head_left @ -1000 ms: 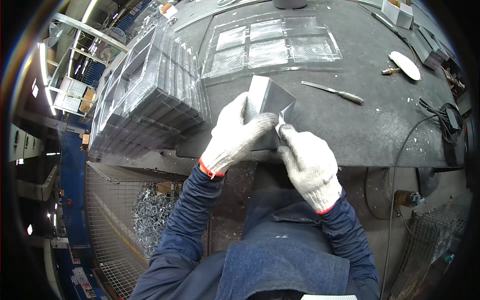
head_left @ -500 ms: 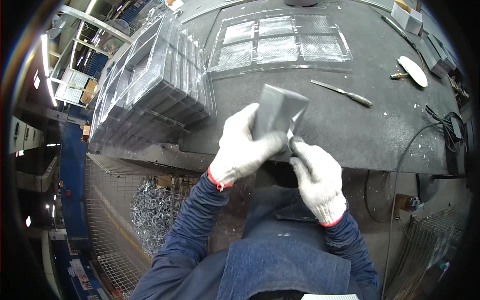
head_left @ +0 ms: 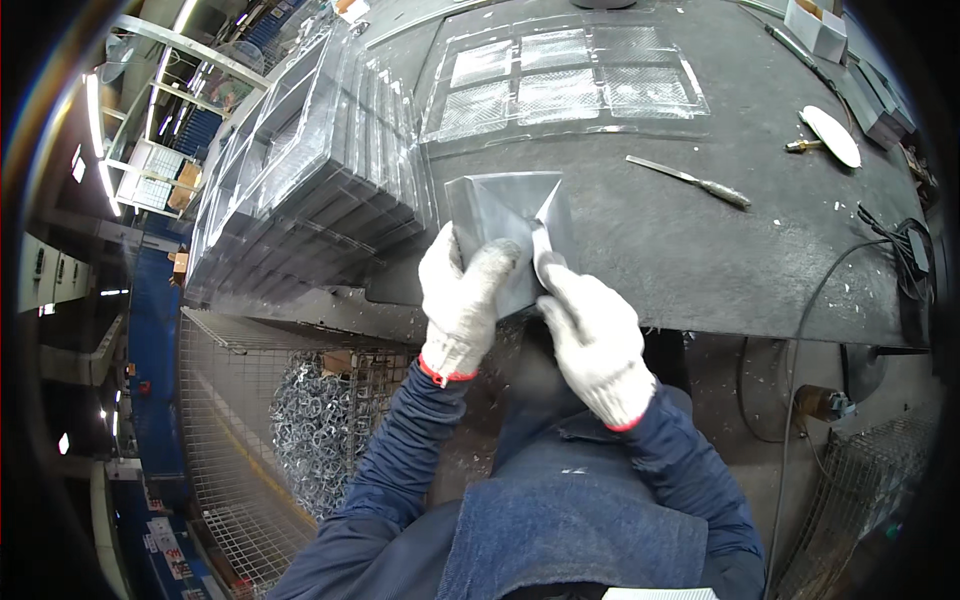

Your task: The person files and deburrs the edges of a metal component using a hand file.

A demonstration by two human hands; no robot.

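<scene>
Both hands have tilted the grey metal piece [head_left: 505, 225] flatter, thin tool [head_left: 540, 235] across it

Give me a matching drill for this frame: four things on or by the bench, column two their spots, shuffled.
Things:
1. grey metal part
2. stack of clear plastic trays
3. slim hand tool
4. wire mesh bin

Places:
A. lying alone on the dark bench top, to the person's right of the hands
B. below the bench edge, to the person's left, holding metal scrap
C. held between the left hand and right hand
D. on the bench's left end

Pairs: 1-C, 2-D, 3-A, 4-B
</scene>
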